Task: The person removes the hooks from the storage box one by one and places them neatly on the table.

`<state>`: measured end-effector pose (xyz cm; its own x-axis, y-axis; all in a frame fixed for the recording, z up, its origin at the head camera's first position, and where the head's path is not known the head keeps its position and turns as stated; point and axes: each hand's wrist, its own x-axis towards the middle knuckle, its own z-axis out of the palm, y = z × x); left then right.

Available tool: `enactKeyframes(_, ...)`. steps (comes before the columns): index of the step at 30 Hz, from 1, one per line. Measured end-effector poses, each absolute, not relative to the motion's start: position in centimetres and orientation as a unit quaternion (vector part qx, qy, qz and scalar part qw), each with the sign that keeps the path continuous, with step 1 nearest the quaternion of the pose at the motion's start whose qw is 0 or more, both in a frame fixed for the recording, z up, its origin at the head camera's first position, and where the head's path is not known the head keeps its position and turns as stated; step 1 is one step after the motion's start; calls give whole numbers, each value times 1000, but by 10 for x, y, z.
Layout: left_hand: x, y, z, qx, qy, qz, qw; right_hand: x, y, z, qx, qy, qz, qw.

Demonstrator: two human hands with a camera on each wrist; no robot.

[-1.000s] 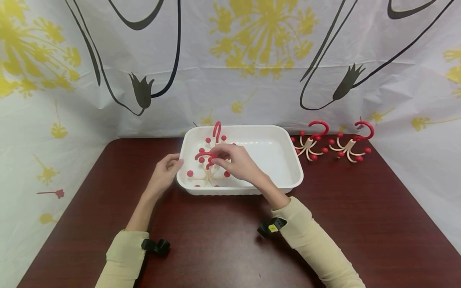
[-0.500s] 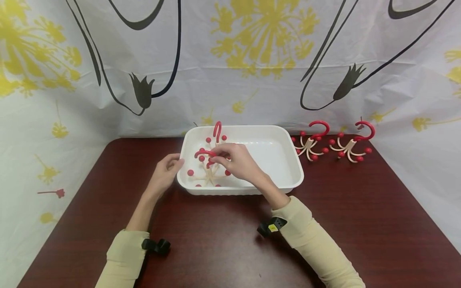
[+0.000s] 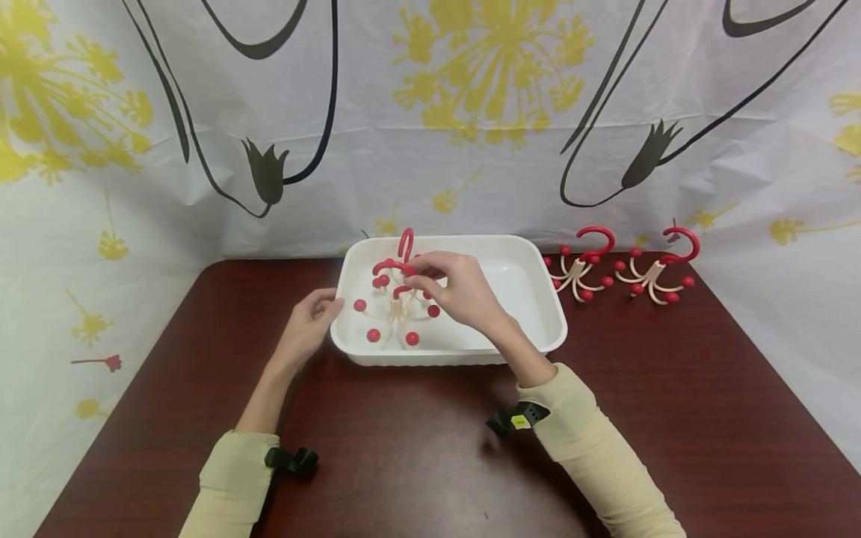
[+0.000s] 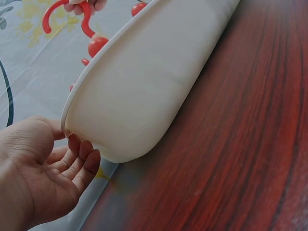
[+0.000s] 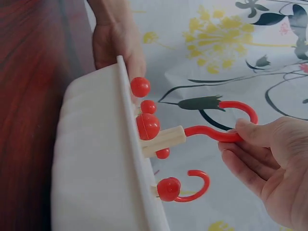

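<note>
My right hand [image 3: 464, 291] pinches the red hook of a hook hanger [image 3: 398, 308] over the left part of a white tray [image 3: 507, 306]. Cream arms tipped with red balls spread below that hook. In the right wrist view, thumb and fingers close on the bend of the hook, and the hanger's cream stem [image 5: 166, 138] rises above the rim. Behind it a second hook hanger [image 3: 406, 244] stands in the tray, partly covered. My left hand [image 3: 306, 325] grips the tray's left edge, thumb at the rim and fingertips against the outer wall [image 4: 125, 96] in the left wrist view.
Two more hook hangers, one [image 3: 576, 270] beside the tray's right end and another [image 3: 651, 278] farther right, stand on the dark red-brown table [image 3: 403, 448]. A patterned white cloth [image 3: 430, 172] hangs behind the table.
My right hand has risen and shifted slightly right with the hanger. The lower red balls, partly hidden behind the tray's front rim before, now show fully. My left hand stays at the tray edge.
</note>
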<state>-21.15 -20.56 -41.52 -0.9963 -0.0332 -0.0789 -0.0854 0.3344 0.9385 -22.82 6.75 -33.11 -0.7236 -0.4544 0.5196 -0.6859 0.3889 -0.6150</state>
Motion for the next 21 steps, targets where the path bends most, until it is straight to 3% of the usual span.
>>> enactKeyframes(21, -213, -205, -416, -28, 814, 579, 18, -224, 108, -306, 293, -814, 459, 205)
